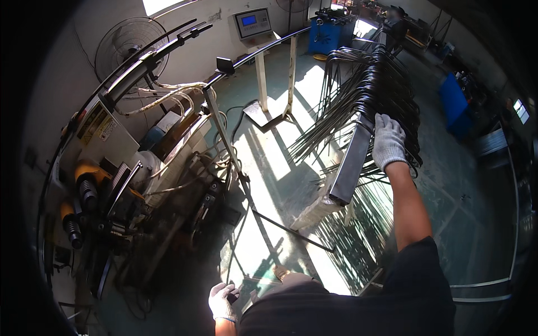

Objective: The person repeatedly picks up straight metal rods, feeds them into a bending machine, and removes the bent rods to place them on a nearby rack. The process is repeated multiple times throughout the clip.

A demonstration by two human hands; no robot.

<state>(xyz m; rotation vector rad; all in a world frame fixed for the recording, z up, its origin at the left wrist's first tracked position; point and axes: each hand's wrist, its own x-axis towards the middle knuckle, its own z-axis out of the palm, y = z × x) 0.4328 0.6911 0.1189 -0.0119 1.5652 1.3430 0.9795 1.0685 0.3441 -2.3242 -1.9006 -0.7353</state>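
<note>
My right hand (388,144), in a white knit glove, reaches forward and lies against the nearest of many dark bent metal rods (367,84). Its fingers are extended along the rods, slightly apart, fingertips partly hidden. The rods hang in a dense row over a square metal beam (352,162), legs sloping down on both sides. The beam's near end juts out toward me, just left of my right wrist. Low beside my body, my left hand (221,302), also gloved, has curled fingers around a small dark patch; what it is I cannot make out.
To the left stands a bending machine (162,140) with hoses and a long curved rail (252,56). Beyond it are a control box (253,23) on a post and a caged fan (129,50). A thin bar (294,231) crosses low before me. Blue cabinets (330,36) stand farther back.
</note>
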